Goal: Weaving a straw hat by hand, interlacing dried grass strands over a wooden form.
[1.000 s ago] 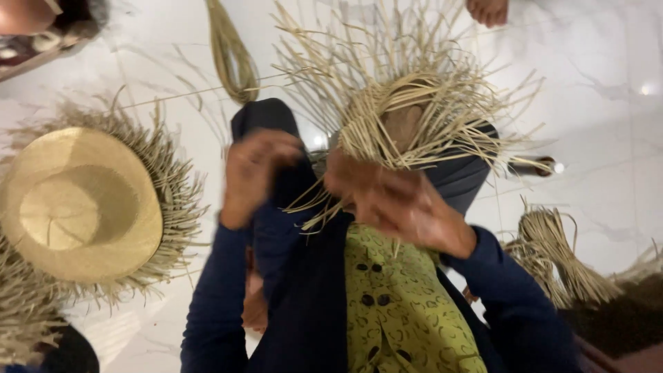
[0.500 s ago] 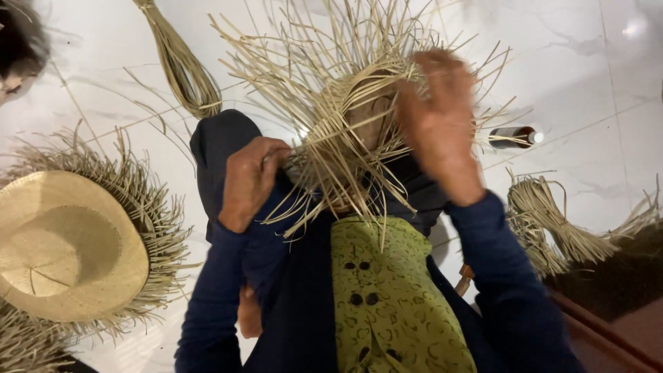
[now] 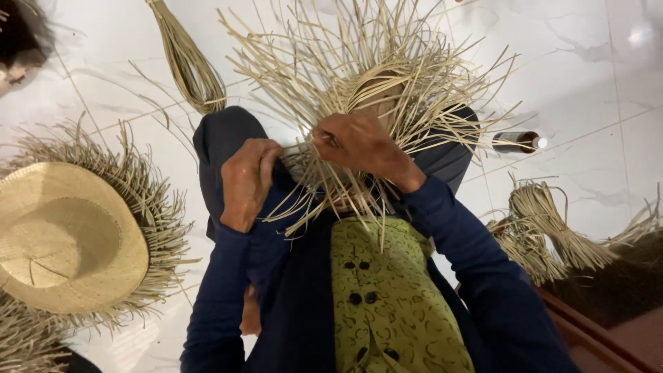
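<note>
An unfinished woven straw hat (image 3: pixel 376 90) with long loose strands sticking out all round rests on my knees, over dark trousers. My left hand (image 3: pixel 245 181) is closed at its left edge, pinching a strand (image 3: pixel 293 148) that runs across to my right hand. My right hand (image 3: pixel 359 146) lies on the weave just below the crown, fingers curled round the same strand and several others. Both sleeves are dark blue; a green patterned garment (image 3: pixel 387 297) shows below.
A woven straw hat (image 3: pixel 65 238) with a frayed brim lies on the white tiled floor at the left. Bundles of straw lie at the top (image 3: pixel 186 59) and at the right (image 3: pixel 552 231). A small dark bottle (image 3: pixel 518 141) lies beyond my right knee. Someone's dark hair (image 3: pixel 21 34) shows top left.
My right hand has come down from the raised position above the weave to the hat's lower edge, close to my left hand. The view has shifted slightly.
</note>
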